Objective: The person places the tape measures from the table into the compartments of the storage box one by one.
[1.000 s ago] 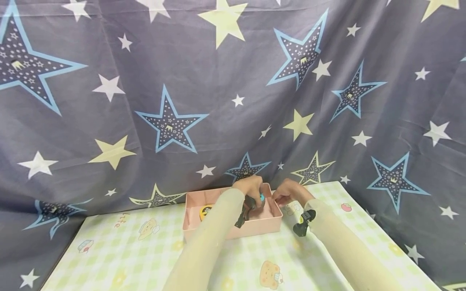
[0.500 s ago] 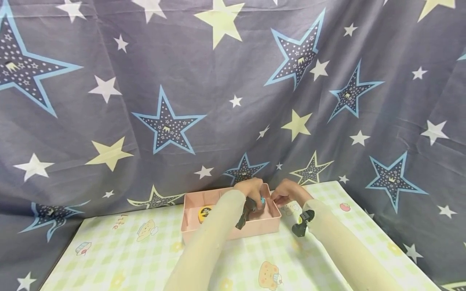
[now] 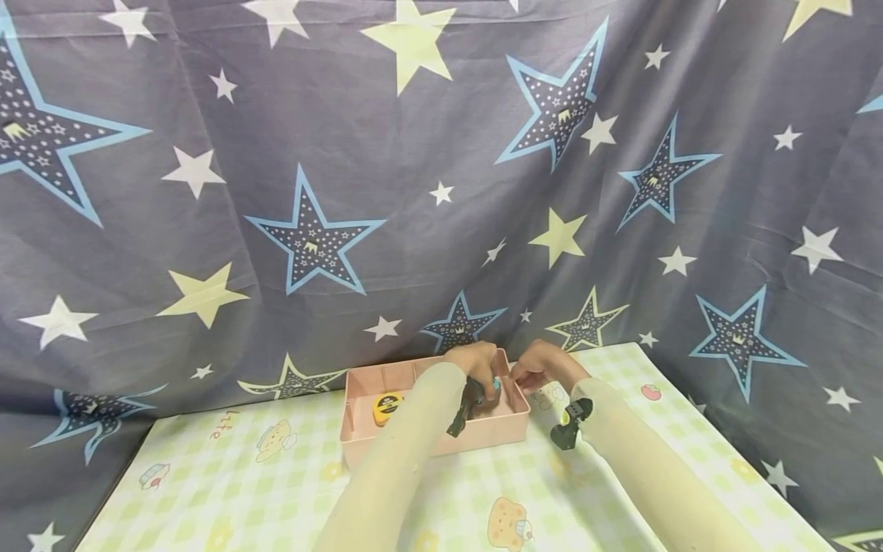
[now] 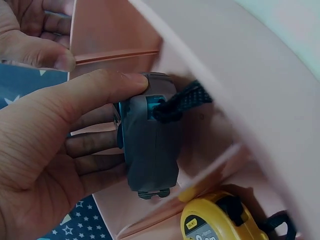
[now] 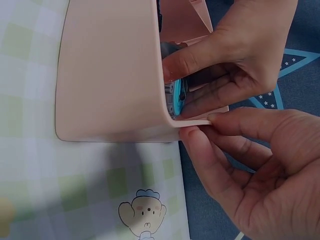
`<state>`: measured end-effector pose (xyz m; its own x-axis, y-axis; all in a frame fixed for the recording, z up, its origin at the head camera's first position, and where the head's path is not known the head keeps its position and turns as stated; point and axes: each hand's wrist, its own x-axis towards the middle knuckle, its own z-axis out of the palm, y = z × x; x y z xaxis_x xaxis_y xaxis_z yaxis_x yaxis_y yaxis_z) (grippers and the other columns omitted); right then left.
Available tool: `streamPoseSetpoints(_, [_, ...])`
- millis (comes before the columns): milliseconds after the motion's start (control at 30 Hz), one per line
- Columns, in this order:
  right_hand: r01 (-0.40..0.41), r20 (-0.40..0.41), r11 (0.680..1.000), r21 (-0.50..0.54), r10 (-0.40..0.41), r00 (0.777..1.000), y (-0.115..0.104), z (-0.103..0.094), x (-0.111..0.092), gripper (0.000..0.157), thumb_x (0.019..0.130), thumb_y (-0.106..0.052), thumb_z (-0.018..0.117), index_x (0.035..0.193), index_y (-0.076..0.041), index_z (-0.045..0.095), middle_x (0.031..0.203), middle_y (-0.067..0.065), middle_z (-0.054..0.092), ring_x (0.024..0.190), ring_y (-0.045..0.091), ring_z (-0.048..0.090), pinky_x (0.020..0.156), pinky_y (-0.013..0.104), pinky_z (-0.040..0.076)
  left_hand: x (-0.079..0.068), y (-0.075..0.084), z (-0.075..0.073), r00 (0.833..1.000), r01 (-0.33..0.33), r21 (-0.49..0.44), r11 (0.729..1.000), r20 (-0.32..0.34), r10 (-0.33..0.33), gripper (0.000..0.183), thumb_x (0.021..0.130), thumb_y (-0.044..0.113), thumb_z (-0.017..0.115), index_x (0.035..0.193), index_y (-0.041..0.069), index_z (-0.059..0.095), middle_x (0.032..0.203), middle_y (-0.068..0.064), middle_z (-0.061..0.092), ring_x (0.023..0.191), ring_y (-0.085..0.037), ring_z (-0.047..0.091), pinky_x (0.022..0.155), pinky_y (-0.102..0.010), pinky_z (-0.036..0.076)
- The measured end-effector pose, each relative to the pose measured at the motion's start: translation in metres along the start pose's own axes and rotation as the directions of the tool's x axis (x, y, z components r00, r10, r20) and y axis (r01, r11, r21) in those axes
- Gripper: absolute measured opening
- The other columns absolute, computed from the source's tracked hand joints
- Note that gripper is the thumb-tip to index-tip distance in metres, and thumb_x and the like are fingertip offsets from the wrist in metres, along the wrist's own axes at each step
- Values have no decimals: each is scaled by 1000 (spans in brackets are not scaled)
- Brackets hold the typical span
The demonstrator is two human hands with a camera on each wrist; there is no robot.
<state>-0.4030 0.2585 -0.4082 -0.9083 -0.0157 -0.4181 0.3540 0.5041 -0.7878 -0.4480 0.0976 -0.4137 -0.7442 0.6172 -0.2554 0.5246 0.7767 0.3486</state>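
A grey and blue tape measure (image 4: 152,150) with a dark wrist strap (image 4: 187,100) is inside the pink box (image 3: 483,435), near its right end. My left hand (image 3: 477,360) grips it, thumb on one side and fingers on the other, as the left wrist view shows. With my right hand (image 3: 546,366) I pinch the rim of the box's right end wall between thumb and forefinger; the right wrist view shows this hand (image 5: 265,160) close up. A yellow tape measure (image 4: 215,220) lies in another part of the box, past a low divider.
The box stands at the back of a table with a green-checked cloth (image 3: 276,491), close to a grey curtain (image 3: 414,253) printed with stars. Black camera mounts sit on both wrists; the right one (image 3: 571,423) shows plainly.
The whole head view has shifted slightly leftward. Both hands keep their places at the box, the left on the tape measure, the right at the rim.
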Motion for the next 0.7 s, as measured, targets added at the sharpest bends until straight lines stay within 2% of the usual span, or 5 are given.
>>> streamPoseSetpoints(133, [1, -4, 1000, -9, -1, 1000, 1, 0, 1, 4, 83, 6, 62, 80, 4, 65, 69, 6, 65, 57, 12, 64, 63, 23, 60, 0, 2, -2, 999, 35, -15, 999, 16, -34, 49, 67, 12, 91, 112, 21, 75, 104, 4, 71, 89, -13, 63, 81, -29, 56])
streamPoseSetpoints(333, [0, 7, 1000, 2, 0, 1000, 1, 0, 2, 4, 82, 6, 63, 85, 7, 66, 70, 7, 65, 58, 12, 64, 63, 24, 60, -2, 5, -6, 997, 67, 9, 998, 26, -67, 44, 71, 16, 91, 110, 12, 72, 101, 3, 70, 89, -13, 63, 85, -30, 56])
streamPoseSetpoints(433, [6, 11, 1000, 3, -6, 1000, 2, -1, 1, 4, 83, 6, 62, 84, 7, 66, 70, 7, 65, 58, 12, 64, 65, 25, 61, -2, 7, -6, 998, 50, 40, 998, 31, -51, 44, 72, 14, 90, 113, 11, 73, 104, 2, 71, 92, -13, 63, 87, -28, 55])
streamPoseSetpoints(567, [14, 11, 1000, -6, -14, 1000, 2, -2, 0, 4, 84, 6, 62, 82, 5, 66, 71, 8, 65, 58, 12, 64, 67, 26, 61, -3, 9, -6, 999, 14, 69, 998, 50, -17, 51, 73, 12, 88, 122, 19, 73, 119, 3, 73, 103, -13, 65, 94, -30, 54])
streamPoseSetpoints(700, [10, 6, 1000, -4, -10, 1000, 1, -1, 0, 4, 83, 6, 62, 82, 4, 66, 71, 7, 66, 58, 12, 64, 68, 26, 62, -1, 9, -5, 998, 36, 108, 994, 43, -40, 56, 72, 17, 90, 125, 27, 72, 125, 5, 71, 109, -14, 65, 98, -34, 54])
